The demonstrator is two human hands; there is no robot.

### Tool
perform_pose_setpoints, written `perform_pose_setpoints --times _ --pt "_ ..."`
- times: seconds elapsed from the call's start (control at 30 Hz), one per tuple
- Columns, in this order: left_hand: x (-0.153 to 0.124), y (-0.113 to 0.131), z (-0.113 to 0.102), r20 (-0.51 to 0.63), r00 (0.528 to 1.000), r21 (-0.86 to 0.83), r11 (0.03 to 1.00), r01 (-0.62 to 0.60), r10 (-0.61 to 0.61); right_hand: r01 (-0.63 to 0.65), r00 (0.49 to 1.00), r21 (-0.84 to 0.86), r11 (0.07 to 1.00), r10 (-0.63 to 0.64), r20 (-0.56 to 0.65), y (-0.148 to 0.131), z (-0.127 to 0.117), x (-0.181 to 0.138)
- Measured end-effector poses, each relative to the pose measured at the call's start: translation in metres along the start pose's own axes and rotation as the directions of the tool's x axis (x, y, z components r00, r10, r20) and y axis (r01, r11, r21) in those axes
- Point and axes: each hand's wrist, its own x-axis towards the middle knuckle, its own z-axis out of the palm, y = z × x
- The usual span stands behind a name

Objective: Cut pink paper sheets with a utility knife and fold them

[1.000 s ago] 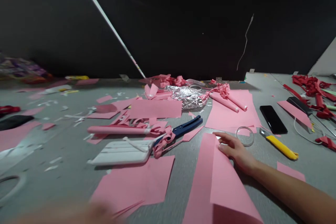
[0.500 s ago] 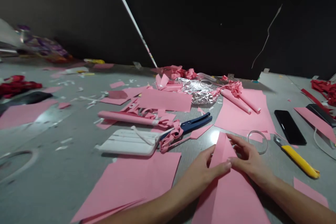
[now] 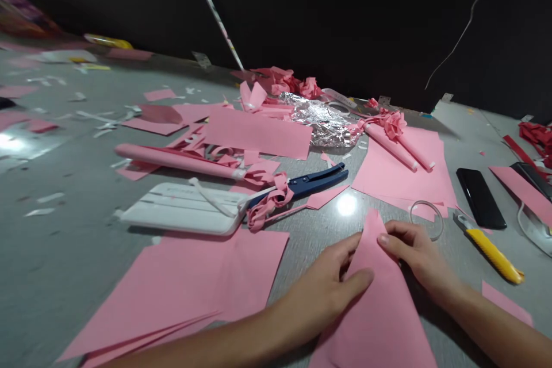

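A sheet of pink paper [image 3: 383, 310], folded or curled into a narrow tip at its far end, lies between my two hands. My left hand [image 3: 334, 276] grips its left edge, thumb on top and fingers underneath. On the other side my right hand [image 3: 416, 253] pinches the paper near the tip with the thumb over it. Left of my hands lie more pink sheets [image 3: 185, 282]. Beyond them sit a white power bank-like box [image 3: 181, 207] with a short cable and dark blue pliers [image 3: 317, 180]. A clear tape ring [image 3: 440, 218] stands just past my right hand.
A yellow utility knife [image 3: 495, 256] and a black phone [image 3: 480, 198] lie at right. Rolled pink paper flowers [image 3: 390, 146] rest on pink sheets. Crumpled foil [image 3: 323, 121], a pink paper roll [image 3: 181, 162] and paper scraps spread toward the black wall [image 3: 336, 23].
My right hand has shifted up toward the tip, and the crease along the sheet now looks rounded over. My left thumb has moved slightly off to the left. The view has tilted and turned.
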Motion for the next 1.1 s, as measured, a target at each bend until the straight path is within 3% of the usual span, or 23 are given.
perform_pose_setpoints --times 0.17,0.3,0.6,0.73,0.93,1.0,1.1 --pt "0.001 0.002 0.004 0.004 0.998 -0.056 0.997 0.058 -0.058 -0.017 1.000 0.042 0.999 0.017 0.001 0.002 0.005 -0.003" --pt "0.001 -0.002 0.005 -0.034 0.995 0.033 0.995 0.098 -0.097 -0.044 0.999 0.037 0.998 0.045 -0.005 0.001 0.008 -0.004" --pt "-0.001 -0.003 0.001 0.042 0.994 0.278 0.957 0.083 -0.098 0.046 0.998 -0.009 0.999 -0.046 -0.039 -0.004 0.010 -0.004" --pt "-0.001 -0.004 0.002 0.028 0.994 0.245 0.965 0.091 -0.101 0.065 0.994 -0.010 0.998 -0.065 -0.083 -0.003 0.010 -0.004" --pt "0.000 -0.001 0.009 0.039 0.991 0.059 0.991 0.122 -0.125 0.096 0.980 -0.009 0.995 -0.096 -0.174 -0.011 0.009 -0.005" --pt "0.000 0.009 0.012 -0.008 0.997 0.123 0.989 0.082 -0.082 0.142 0.963 -0.010 0.990 -0.140 -0.229 -0.020 0.008 -0.008" --pt "-0.002 0.041 0.015 -0.066 0.997 0.415 0.910 -0.014 0.045 0.281 0.920 -0.008 0.960 -0.271 -0.284 -0.041 0.008 -0.016"
